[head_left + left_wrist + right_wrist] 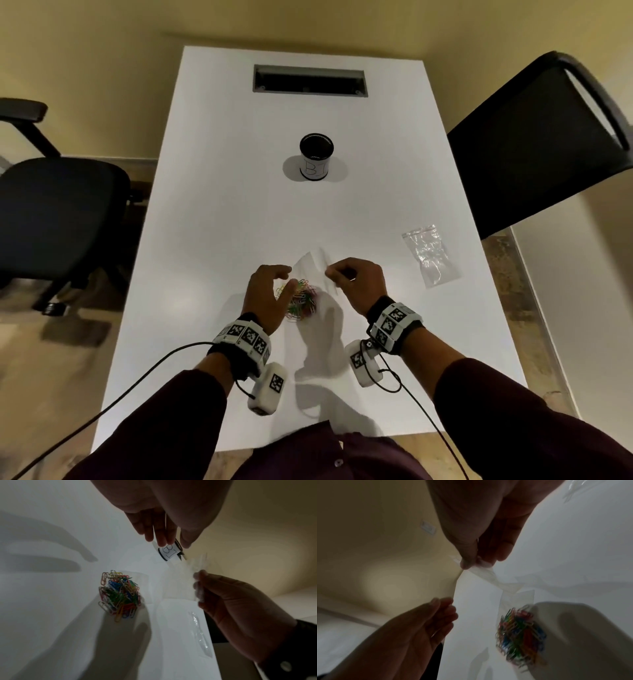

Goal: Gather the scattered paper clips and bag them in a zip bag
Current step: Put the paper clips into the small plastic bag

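Note:
A heap of coloured paper clips (301, 298) lies in the lower end of a clear zip bag (313, 262), which rests on the white table (212, 219). My right hand (330, 273) pinches the bag's upper edge (481, 569) between thumb and fingers and holds it up off the table. My left hand (285, 277) hovers just left of the bag, over the clips, its fingers (159, 536) straight and holding nothing. The left wrist view shows the clips (120, 593) under clear film and the right hand (199, 582) at the bag's edge.
A second clear zip bag (430, 255) lies flat on the table to the right. A black cup with a white label (315, 157) stands mid-table, and a cable slot (308, 82) is beyond it. Black chairs flank the table at left (58, 212) and right (534, 144).

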`<control>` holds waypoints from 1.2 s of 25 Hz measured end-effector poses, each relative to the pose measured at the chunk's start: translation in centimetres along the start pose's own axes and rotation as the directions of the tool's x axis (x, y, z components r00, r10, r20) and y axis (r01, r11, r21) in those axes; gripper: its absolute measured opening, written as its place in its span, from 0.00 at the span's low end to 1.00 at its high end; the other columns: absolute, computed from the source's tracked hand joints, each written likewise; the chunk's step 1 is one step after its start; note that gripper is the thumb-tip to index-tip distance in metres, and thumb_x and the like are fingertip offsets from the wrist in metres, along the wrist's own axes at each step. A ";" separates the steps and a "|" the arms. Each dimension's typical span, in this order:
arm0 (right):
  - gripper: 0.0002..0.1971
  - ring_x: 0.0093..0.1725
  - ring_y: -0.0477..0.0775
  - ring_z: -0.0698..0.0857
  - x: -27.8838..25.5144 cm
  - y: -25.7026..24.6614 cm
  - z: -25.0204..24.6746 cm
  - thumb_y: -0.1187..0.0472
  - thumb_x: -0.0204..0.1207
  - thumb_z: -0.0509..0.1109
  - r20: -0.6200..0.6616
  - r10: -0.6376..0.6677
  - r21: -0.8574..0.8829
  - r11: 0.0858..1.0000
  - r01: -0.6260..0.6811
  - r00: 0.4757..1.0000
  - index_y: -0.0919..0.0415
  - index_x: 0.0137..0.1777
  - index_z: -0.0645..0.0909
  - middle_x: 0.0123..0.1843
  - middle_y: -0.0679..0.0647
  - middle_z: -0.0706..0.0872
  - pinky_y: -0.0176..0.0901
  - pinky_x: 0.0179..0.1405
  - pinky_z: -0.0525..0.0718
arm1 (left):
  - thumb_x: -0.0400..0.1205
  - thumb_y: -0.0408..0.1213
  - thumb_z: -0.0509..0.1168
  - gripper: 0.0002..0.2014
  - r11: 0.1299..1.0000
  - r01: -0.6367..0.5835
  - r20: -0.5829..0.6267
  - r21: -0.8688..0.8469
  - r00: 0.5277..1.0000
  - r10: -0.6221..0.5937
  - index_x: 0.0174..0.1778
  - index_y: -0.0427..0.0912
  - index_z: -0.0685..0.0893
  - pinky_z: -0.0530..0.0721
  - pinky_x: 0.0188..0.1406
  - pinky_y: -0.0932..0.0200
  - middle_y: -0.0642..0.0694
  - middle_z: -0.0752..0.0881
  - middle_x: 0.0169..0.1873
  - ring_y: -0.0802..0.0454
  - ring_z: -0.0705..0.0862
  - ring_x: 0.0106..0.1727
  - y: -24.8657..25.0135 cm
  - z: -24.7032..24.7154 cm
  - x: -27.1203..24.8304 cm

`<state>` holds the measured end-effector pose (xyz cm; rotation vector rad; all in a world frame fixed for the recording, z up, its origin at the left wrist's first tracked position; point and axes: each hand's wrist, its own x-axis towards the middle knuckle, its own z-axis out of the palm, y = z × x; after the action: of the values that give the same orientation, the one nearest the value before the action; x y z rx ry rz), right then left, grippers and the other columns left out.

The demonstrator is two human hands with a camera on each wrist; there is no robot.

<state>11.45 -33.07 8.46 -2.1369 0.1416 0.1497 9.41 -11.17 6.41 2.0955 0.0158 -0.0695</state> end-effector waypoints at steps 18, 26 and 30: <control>0.02 0.35 0.41 0.90 -3.0 -7.1 8.0 0.56 0.73 0.77 0.090 -0.027 -0.016 0.999 0.029 0.996 0.51 0.42 0.91 0.35 0.45 0.92 0.46 0.45 0.90 | 0.76 0.36 0.74 0.03 0.979 0.158 0.063 -0.130 0.987 -0.151 0.40 0.45 0.86 0.89 0.40 0.55 0.49 0.90 0.32 0.51 0.89 0.34 0.3 -6.0 0.2; 0.04 0.34 0.43 0.88 -3.2 -6.3 6.9 0.52 0.68 0.75 -0.032 0.058 -0.144 0.988 -0.062 0.998 0.51 0.36 0.87 0.31 0.42 0.90 0.48 0.44 0.90 | 0.72 0.34 0.69 0.04 0.970 0.185 0.033 0.158 0.981 -0.193 0.38 0.47 0.81 0.82 0.38 0.60 0.53 0.85 0.31 0.53 0.84 0.35 1.7 -6.2 0.2; 0.03 0.36 0.45 0.86 -2.5 -5.7 4.6 0.53 0.68 0.73 -0.047 0.050 -0.271 0.961 -0.061 0.998 0.50 0.36 0.84 0.32 0.42 0.88 0.48 0.43 0.89 | 0.73 0.37 0.69 0.05 0.946 0.177 0.011 0.273 0.982 -0.187 0.39 0.46 0.78 0.77 0.38 0.59 0.51 0.84 0.33 0.53 0.81 0.37 2.7 -5.6 -0.2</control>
<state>9.64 -26.02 11.08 -2.4130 0.2148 0.1666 9.60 -7.70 11.57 2.3624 0.1876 -0.2335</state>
